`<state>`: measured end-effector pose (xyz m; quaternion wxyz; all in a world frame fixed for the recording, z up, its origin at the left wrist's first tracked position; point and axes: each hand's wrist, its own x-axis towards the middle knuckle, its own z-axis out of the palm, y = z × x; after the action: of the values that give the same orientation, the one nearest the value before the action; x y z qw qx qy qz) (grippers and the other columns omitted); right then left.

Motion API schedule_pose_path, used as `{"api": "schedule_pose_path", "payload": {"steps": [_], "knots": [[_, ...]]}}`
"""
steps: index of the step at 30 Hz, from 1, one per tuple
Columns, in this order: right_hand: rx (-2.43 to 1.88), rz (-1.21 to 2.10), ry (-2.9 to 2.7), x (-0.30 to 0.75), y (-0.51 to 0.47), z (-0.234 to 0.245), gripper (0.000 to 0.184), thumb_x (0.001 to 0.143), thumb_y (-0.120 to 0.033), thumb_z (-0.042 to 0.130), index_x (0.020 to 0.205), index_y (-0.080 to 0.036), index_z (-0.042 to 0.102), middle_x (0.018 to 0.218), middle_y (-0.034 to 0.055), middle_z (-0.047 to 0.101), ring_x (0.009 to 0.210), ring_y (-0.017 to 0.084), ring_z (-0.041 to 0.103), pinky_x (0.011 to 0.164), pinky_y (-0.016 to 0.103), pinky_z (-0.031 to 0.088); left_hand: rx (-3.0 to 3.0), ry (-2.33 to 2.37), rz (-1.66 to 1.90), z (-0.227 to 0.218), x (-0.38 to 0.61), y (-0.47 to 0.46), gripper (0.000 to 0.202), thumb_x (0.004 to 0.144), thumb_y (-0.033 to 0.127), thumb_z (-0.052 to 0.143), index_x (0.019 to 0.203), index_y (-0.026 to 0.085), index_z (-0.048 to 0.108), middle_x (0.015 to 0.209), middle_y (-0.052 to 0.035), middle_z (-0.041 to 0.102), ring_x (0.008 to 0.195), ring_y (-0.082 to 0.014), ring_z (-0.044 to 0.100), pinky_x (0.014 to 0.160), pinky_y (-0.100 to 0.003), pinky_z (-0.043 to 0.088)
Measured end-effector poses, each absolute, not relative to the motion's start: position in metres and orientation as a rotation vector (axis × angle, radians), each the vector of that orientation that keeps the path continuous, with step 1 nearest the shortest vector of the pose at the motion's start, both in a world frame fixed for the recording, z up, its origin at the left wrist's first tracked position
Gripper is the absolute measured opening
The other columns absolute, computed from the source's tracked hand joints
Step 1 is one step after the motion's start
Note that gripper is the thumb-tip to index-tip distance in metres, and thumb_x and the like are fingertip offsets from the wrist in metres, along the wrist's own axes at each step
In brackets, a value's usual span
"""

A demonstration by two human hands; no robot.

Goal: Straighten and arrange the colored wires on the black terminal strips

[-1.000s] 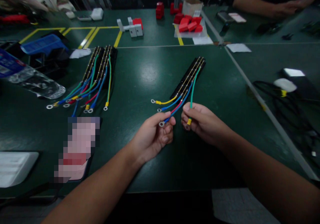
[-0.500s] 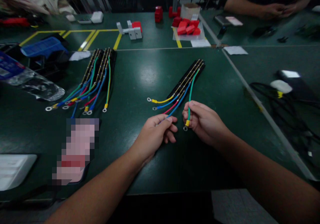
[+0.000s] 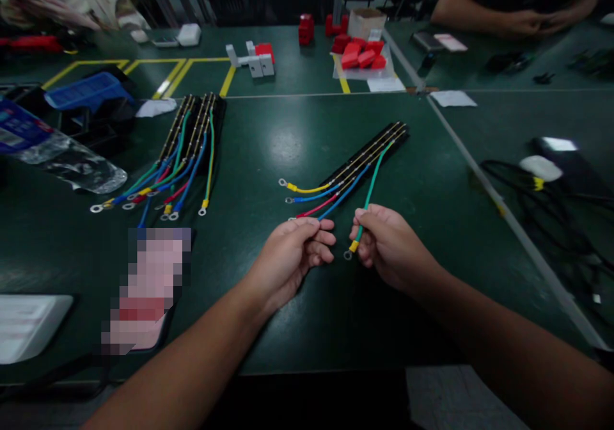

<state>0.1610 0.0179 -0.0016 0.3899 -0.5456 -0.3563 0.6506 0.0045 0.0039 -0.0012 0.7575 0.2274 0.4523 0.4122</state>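
A black terminal strip with rows of brass-coloured contacts lies slanted on the green table, wires fanning from its near end. My right hand pinches the green wire, whose yellow-sleeved ring terminal sticks out below the fingers. My left hand is closed on the blue wire near its end; the terminal there is hidden by the fingers. Beside it, the red wire, another blue wire and the yellow wire lie loose, pointing left with ring ends.
More wired strips lie to the left, near a water bottle and a blue tray. A phone is left of my arm. Red blocks sit at the back. Black cables lie right; two people sit opposite.
The strip has swung clockwise, its far end now further right and slightly lower. My right hand has lowered a little, the green wire slanting more. My left hand has shifted slightly left.
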Motion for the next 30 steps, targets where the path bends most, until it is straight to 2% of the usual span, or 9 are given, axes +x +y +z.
{"api": "schedule_pose_path", "payload": {"steps": [11, 16, 21, 26, 30], "knots": [[-1.426, 1.650, -0.872, 0.158, 0.008, -0.005, 0.022, 0.084, -0.035, 0.050, 0.069, -0.019, 0.048, 0.036, -0.0052, 0.046, 0.030, 0.009, 0.043, 0.031, 0.020, 0.036, 0.415, 0.938, 0.884, 0.001, 0.002, 0.005, 0.019, 0.086, 0.015, 0.048, 0.090, 0.005, 0.064, 0.066, -0.0038, 0.063, 0.047, -0.0062, 0.057, 0.044, -0.014, 0.044], [-1.405, 1.655, -0.836, 0.156, 0.000, -0.003, 0.023, 0.085, -0.035, 0.050, 0.069, -0.019, 0.049, 0.039, -0.0055, 0.047, 0.032, 0.009, 0.045, 0.033, 0.020, 0.038, 0.306, 0.937, 0.935, 0.004, 0.001, 0.008, 0.022, 0.085, 0.016, 0.047, 0.084, 0.004, 0.065, 0.059, -0.0025, 0.061, 0.040, -0.0057, 0.053, 0.038, -0.013, 0.041], [-1.324, 1.674, -0.823, 0.156, -0.002, -0.002, 0.023, 0.087, -0.037, 0.049, 0.073, -0.018, 0.051, 0.042, -0.0045, 0.052, 0.035, 0.010, 0.050, 0.036, 0.020, 0.041, 0.233, 0.839, 1.081, 0.004, -0.001, 0.009, 0.027, 0.086, 0.024, 0.048, 0.087, 0.004, 0.066, 0.069, -0.0063, 0.067, 0.048, -0.0063, 0.057, 0.044, -0.013, 0.045], [-1.288, 1.710, -0.824, 0.156, 0.001, -0.004, 0.021, 0.087, -0.036, 0.050, 0.076, -0.018, 0.050, 0.048, 0.0003, 0.060, 0.039, 0.011, 0.056, 0.041, 0.021, 0.046, 0.280, 0.893, 1.149, 0.004, 0.001, 0.009, 0.021, 0.083, 0.015, 0.049, 0.092, 0.005, 0.064, 0.080, -0.0091, 0.069, 0.059, -0.0093, 0.063, 0.049, -0.014, 0.047], [-1.270, 1.712, -0.805, 0.157, 0.005, -0.007, 0.019, 0.088, -0.034, 0.049, 0.078, -0.017, 0.050, 0.052, 0.0020, 0.062, 0.045, 0.013, 0.060, 0.046, 0.023, 0.050, 0.296, 0.926, 1.094, 0.003, 0.002, 0.010, 0.023, 0.087, 0.015, 0.044, 0.093, 0.005, 0.064, 0.071, -0.0059, 0.067, 0.050, -0.0074, 0.060, 0.047, -0.014, 0.046]]}}
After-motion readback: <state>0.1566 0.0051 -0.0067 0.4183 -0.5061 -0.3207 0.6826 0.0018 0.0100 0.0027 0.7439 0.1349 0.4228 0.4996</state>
